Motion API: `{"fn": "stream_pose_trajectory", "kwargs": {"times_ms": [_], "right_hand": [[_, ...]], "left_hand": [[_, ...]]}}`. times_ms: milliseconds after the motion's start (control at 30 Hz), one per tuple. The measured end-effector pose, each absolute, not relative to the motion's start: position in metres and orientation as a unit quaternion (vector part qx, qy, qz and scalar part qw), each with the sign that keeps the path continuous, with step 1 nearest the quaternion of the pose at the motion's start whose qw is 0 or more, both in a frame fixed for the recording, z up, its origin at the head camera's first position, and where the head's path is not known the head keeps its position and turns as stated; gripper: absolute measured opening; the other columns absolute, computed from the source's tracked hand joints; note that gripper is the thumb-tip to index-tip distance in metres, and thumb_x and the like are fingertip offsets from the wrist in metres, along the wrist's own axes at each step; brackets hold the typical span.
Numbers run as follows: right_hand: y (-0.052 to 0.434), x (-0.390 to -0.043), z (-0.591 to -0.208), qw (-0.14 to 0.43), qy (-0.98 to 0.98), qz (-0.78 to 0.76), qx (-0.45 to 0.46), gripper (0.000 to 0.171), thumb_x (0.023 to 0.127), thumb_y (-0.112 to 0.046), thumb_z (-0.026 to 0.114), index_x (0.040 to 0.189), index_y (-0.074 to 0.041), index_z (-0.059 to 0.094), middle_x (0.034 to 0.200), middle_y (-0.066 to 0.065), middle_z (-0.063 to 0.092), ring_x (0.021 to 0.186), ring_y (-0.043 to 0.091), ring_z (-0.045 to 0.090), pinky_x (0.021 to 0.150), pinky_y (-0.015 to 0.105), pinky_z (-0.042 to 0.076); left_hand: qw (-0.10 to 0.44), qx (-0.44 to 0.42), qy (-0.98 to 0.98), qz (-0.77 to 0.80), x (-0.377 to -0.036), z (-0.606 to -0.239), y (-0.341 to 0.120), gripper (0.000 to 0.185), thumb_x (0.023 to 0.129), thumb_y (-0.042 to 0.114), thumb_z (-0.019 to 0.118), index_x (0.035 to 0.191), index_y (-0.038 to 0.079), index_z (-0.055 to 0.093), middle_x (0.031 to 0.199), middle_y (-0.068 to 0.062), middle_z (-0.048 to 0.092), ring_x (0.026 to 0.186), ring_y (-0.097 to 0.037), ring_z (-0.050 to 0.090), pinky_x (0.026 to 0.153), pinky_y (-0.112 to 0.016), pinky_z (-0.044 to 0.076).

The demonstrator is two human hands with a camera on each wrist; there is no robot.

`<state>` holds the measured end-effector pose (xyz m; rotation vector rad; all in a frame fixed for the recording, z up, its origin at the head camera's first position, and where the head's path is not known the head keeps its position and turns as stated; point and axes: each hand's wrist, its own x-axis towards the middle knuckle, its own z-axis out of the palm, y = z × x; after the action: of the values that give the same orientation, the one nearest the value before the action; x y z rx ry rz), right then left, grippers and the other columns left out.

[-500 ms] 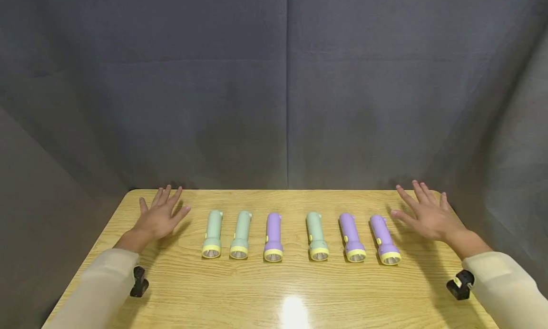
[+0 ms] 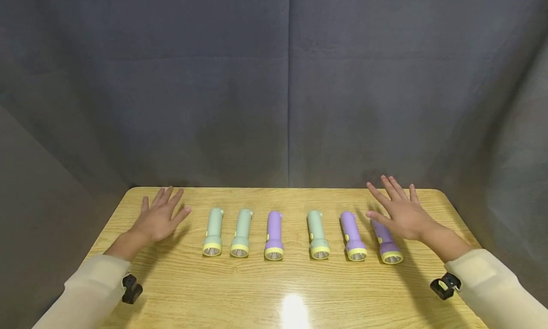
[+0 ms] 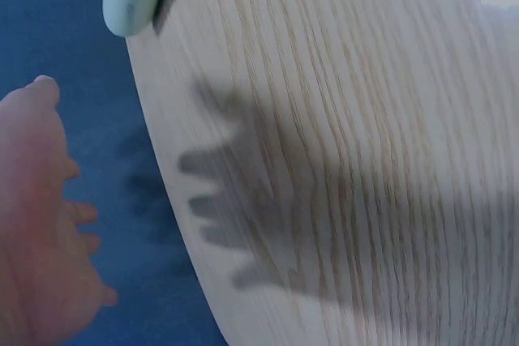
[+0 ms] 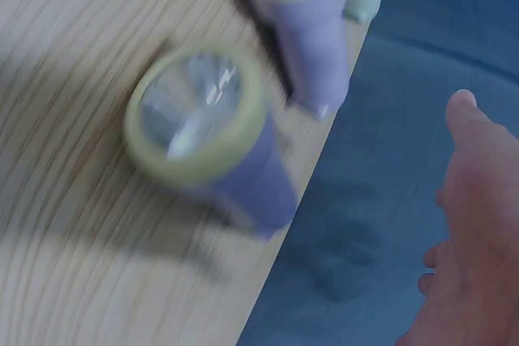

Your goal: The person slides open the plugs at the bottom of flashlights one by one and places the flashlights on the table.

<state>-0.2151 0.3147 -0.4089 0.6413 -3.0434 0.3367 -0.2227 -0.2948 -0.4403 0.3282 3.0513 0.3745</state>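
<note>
The right hand (image 2: 402, 214) is spread flat, fingers straight, above the rightmost purple flashlight (image 2: 386, 243) at lower right; nothing is gripped. The left hand (image 2: 159, 218) is held open, empty.

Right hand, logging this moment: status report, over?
Right hand open, above end purple flashlight, contact unclear. Left hand open beside green flashlight. Nothing in the way.

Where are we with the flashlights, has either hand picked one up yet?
Nothing is lifted: six flashlights lie in a row on the table. The right hand hovers open over the rightmost purple flashlight, fingers spread. The left hand is open, left of the leftmost green flashlight. Every grasp remains.
</note>
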Motion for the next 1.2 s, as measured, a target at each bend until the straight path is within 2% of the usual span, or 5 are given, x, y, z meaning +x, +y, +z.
{"fn": "stream_pose_trajectory", "kwargs": {"times_ms": [200, 467, 633, 867, 1200], "right_hand": [[0.279, -0.209, -0.410, 0.023, -0.962, 0.119, 0.243, 0.075, 0.102, -0.050, 0.055, 0.161, -0.010, 0.030, 0.165, 0.029, 0.013, 0.152, 0.048, 0.008, 0.113, 0.077, -0.002], [0.223, -0.206, -0.413, 0.018, -0.949, 0.109, 0.296, 0.075, 0.104, -0.049, 0.054, 0.162, -0.010, 0.026, 0.166, 0.027, 0.012, 0.153, 0.045, 0.007, 0.116, 0.074, 0.004], [0.187, -0.203, -0.416, 0.025, -0.936, 0.118, 0.330, 0.075, 0.104, -0.050, 0.053, 0.162, -0.011, 0.027, 0.167, 0.024, 0.013, 0.154, 0.042, 0.011, 0.118, 0.071, 0.009], [0.139, -0.197, -0.420, 0.002, -0.918, 0.156, 0.364, 0.076, 0.104, -0.050, 0.053, 0.163, -0.012, 0.024, 0.168, 0.021, 0.011, 0.155, 0.037, 0.007, 0.121, 0.065, 0.008], [0.090, -0.187, -0.424, -0.033, -0.888, 0.229, 0.398, 0.075, 0.106, -0.047, 0.051, 0.162, -0.006, 0.022, 0.167, 0.021, 0.015, 0.155, 0.038, 0.010, 0.124, 0.056, 0.012]], "left_hand": [[0.013, 0.126, 0.983, 0.134, -0.213, -0.437, -0.281, 0.075, 0.108, 0.052, 0.038, 0.158, -0.003, 0.028, 0.159, -0.036, 0.022, 0.148, -0.054, 0.013, 0.112, -0.078, 0.004], [0.019, 0.130, 0.971, 0.197, -0.200, -0.443, -0.268, 0.072, 0.109, 0.045, 0.042, 0.157, -0.007, 0.026, 0.157, -0.037, 0.025, 0.144, -0.056, 0.023, 0.112, -0.073, 0.022], [0.031, 0.126, 0.967, 0.221, -0.196, -0.446, -0.262, 0.073, 0.109, 0.046, 0.041, 0.157, -0.007, 0.025, 0.158, -0.037, 0.023, 0.144, -0.057, 0.023, 0.111, -0.073, 0.024], [0.073, 0.121, 0.937, 0.319, -0.196, -0.448, -0.257, 0.075, 0.111, 0.045, 0.037, 0.156, -0.013, 0.019, 0.157, -0.039, 0.021, 0.142, -0.058, 0.026, 0.112, -0.070, 0.028], [0.161, 0.054, 0.873, 0.457, -0.199, -0.448, -0.246, 0.069, 0.112, 0.032, 0.042, 0.155, -0.014, 0.015, 0.152, -0.040, 0.030, 0.135, -0.054, 0.042, 0.095, -0.050, 0.055]]}}
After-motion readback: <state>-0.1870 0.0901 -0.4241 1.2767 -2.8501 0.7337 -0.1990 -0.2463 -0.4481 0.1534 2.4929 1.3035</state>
